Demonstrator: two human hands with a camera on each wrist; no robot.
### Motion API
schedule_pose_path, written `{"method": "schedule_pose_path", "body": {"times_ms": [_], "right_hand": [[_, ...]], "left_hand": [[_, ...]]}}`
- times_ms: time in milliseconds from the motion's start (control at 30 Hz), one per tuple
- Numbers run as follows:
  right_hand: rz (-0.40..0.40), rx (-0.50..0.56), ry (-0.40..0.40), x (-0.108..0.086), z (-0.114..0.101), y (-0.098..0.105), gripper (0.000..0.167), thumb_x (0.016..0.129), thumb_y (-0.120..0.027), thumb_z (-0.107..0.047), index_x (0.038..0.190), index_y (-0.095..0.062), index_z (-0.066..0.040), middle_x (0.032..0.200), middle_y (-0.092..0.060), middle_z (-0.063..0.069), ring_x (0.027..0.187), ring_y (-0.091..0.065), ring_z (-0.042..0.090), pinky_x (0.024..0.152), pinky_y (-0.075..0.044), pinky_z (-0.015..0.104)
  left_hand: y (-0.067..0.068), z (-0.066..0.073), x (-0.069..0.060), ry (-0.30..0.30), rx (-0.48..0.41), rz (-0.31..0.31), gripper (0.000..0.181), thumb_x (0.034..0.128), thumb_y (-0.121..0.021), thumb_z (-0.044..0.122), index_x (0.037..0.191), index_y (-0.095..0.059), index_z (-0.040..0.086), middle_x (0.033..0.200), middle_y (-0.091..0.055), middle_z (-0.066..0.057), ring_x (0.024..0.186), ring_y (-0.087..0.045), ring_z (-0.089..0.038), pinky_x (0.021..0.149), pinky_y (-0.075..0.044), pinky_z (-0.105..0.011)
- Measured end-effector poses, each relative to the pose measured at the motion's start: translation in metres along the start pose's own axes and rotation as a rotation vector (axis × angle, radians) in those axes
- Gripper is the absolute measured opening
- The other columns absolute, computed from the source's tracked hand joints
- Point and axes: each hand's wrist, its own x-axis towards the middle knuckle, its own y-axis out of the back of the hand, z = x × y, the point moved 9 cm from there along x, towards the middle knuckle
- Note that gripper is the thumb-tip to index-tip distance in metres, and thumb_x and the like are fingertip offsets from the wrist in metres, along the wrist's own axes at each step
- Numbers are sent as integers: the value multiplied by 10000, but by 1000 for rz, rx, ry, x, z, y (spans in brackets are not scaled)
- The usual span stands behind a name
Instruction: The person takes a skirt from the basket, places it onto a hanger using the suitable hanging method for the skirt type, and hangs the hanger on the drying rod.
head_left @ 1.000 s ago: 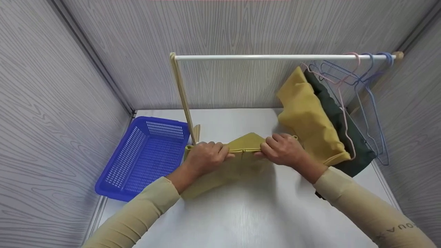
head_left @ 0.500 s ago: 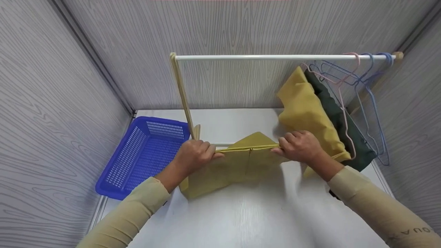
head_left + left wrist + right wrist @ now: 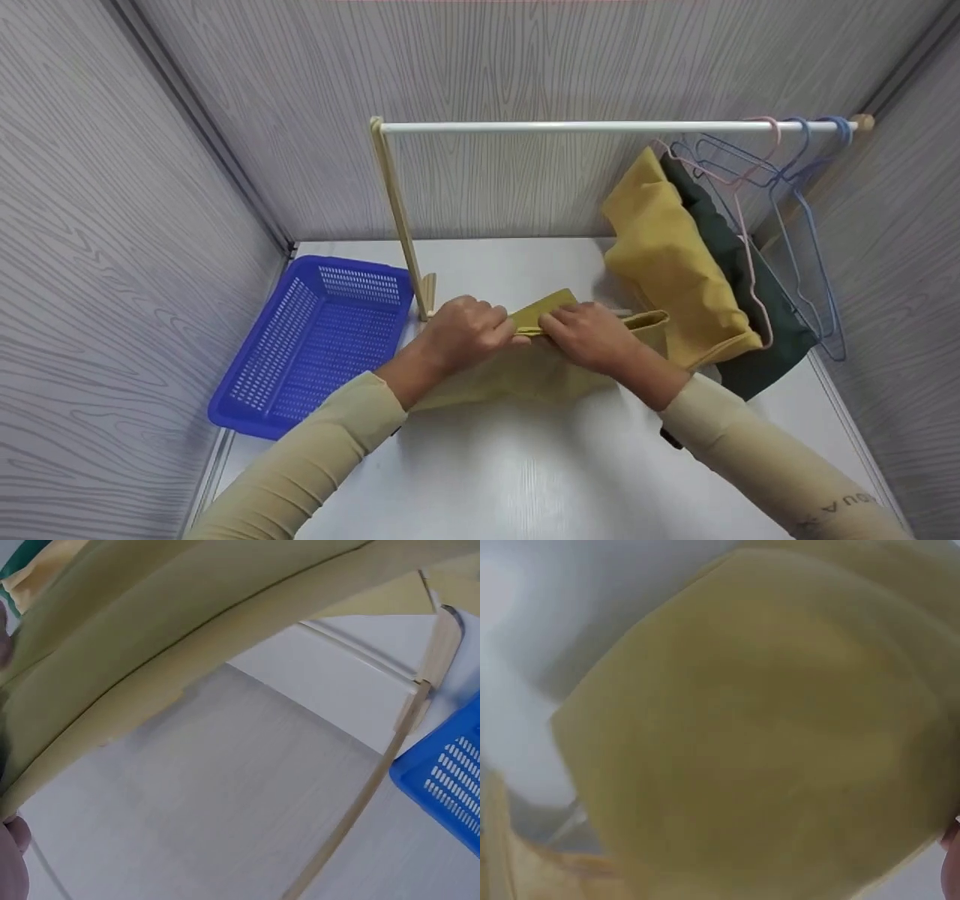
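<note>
An olive-yellow cloth garment (image 3: 555,375) hangs folded between both hands in the head view, just above the table; its exact kind is unclear. My left hand (image 3: 466,334) grips its top edge left of the middle. Close beside it, my right hand (image 3: 589,335) grips the same edge. A pointed flap rises behind the hands, and a loose folded end sticks out to the right. In the left wrist view the garment (image 3: 165,622) crosses the top with a long seam. The right wrist view is mostly filled by the cloth (image 3: 757,727).
A blue perforated basket (image 3: 217,409) stands on the white table (image 3: 517,465) at left. Behind the hands is a rack with a white rail (image 3: 562,127) and wooden posts. At its right end hang a yellow garment (image 3: 667,240), a dark green garment (image 3: 772,349) and pink and blue hangers (image 3: 814,225).
The hands spread apart along the garment's edge, pulling it taut, then came back together, now nearly touching. The garment's right end now pokes out past the right hand. Basket and rack stayed put.
</note>
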Motion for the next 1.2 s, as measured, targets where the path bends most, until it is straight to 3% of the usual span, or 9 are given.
{"method": "schedule_pose_path", "body": {"times_ms": [100, 233, 300, 400, 500, 600, 800, 1000, 1200], "right_hand": [[94, 6, 34, 0, -4, 6, 283, 1057, -484, -235, 830, -510, -67, 628, -544, 38, 516, -493, 179, 451, -424, 330], [123, 44, -17, -3, 2, 8, 358, 1072, -432, -319, 821, -524, -80, 628, -555, 34, 509, -493, 176, 453, -417, 333], [88, 71, -33, -1, 1, 5, 335, 1047, -494, -357, 857, -548, -87, 663, -579, 30, 533, -522, 175, 473, -430, 332], [55, 103, -23, 5, -4, 4, 252, 1002, -601, -305, 899, -554, -80, 710, -603, 28, 573, -569, 184, 507, -463, 336], [105, 111, -23, 10, -6, 11, 175, 968, -651, -195, 908, -563, -57, 737, -624, 45, 602, -598, 195, 525, -487, 343], [164, 119, -60, 10, -2, 18, 170, 1002, -595, -197, 910, -580, -55, 726, -611, 46, 599, -573, 187, 517, -480, 342], [121, 177, -47, 17, -7, 20, 381, 1079, -368, -354, 1044, -585, -43, 820, -642, 52, 673, -586, 190, 609, -504, 350], [147, 175, 22, 24, -15, 23, 358, 1083, -355, -317, 1043, -565, -30, 814, -615, 51, 684, -580, 203, 635, -494, 348], [223, 51, 110, 24, -23, 28, 294, 1078, -394, -231, 970, -572, -24, 785, -589, 62, 685, -583, 215, 604, -476, 331]], "left_hand": [[1, -7, -8, 108, -94, 79, 400, 945, -655, 426, 738, -596, 89, 591, -527, 6, 475, -446, -103, 455, -416, -243], [-2, -19, -30, 262, -191, 161, 441, 1020, -517, 416, 794, -584, 43, 637, -577, -29, 523, -502, -123, 494, -462, -244], [-6, -18, -32, 258, -198, 151, 451, 1038, -466, 411, 794, -568, 45, 641, -565, -29, 536, -499, -130, 505, -455, -248], [-13, -12, -23, 227, -233, 102, 380, 1033, -507, 368, 826, -575, 56, 677, -559, -23, 583, -503, -138, 546, -445, -261], [-21, -12, -19, 278, -274, 73, 288, 1022, -566, 296, 887, -578, 42, 727, -561, -32, 634, -514, -148, 587, -446, -277], [-24, -12, -21, 329, -262, 87, 304, 1055, -486, 261, 883, -558, 21, 715, -545, -46, 612, -498, -163, 572, -429, -293], [-26, -2, -13, 226, -174, 83, 473, 1095, -284, 331, 804, -532, 52, 593, -493, -5, 478, -412, -127, 509, -355, -307], [-28, 4, -9, 165, -171, 69, 484, 1100, -251, 311, 776, -511, 63, 545, -454, 21, 440, -347, -93, 478, -308, -296], [-32, 7, -9, 161, -162, 25, 482, 1099, -231, 303, 789, -516, 68, 552, -461, 26, 446, -348, -88, 463, -321, -286]]}}
